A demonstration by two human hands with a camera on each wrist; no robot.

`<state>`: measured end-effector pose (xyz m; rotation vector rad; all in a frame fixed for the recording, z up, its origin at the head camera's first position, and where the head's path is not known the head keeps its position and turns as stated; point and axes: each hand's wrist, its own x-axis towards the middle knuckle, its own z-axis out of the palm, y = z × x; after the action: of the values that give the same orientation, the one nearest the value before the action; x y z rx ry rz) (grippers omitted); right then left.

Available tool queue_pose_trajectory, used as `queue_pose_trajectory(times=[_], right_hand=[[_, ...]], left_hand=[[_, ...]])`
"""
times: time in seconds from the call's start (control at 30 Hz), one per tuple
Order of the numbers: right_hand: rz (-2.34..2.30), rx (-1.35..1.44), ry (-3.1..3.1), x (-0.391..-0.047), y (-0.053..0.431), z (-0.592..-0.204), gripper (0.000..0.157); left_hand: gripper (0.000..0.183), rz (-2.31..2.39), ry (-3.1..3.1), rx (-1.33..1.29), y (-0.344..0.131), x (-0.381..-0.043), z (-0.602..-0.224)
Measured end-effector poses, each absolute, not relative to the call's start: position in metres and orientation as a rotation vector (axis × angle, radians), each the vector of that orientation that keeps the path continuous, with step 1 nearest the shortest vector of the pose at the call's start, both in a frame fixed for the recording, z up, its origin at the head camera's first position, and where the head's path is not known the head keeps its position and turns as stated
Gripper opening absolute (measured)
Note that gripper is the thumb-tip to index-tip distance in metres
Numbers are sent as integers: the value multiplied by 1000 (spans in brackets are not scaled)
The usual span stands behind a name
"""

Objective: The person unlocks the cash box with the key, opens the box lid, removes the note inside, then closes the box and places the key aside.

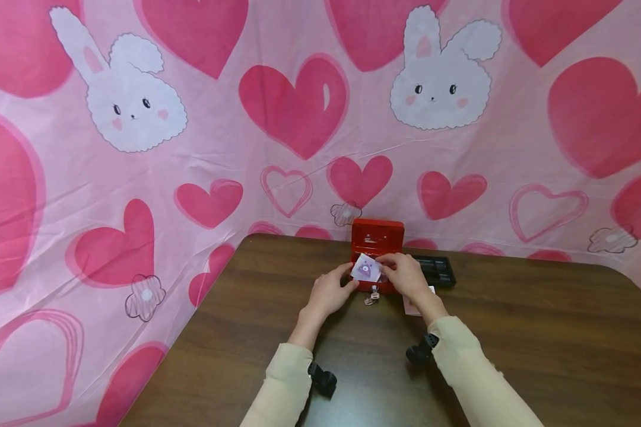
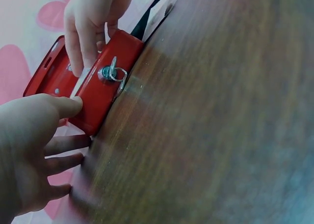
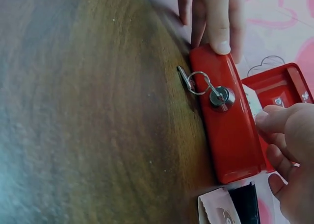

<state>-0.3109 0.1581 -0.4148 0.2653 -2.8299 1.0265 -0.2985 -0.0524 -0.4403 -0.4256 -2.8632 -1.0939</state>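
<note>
Paper [image 1: 366,270], angular and printed, is pinched by right hand [image 1: 406,276] at glossy box [image 3: 233,145].

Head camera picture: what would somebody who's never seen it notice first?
Probably the pink backdrop behind the table, with big hearts and two white bunny faces high up. Next, maybe the open red box near the table's far edge, with a purple-and-white paper at its opening and a lock on its front.
</note>
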Motion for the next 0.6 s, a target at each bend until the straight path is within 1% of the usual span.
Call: queue_pose_trajectory(times=[0.43, 0.6], right_hand=[[1108, 293, -2621, -300, 158, -421, 26], [1149, 264, -2514, -296, 158, -418, 26]], left_hand=[[52, -1082, -2854, -433, -53, -298, -441], [52, -1069, -2839, -440, -53, -299, -442]])
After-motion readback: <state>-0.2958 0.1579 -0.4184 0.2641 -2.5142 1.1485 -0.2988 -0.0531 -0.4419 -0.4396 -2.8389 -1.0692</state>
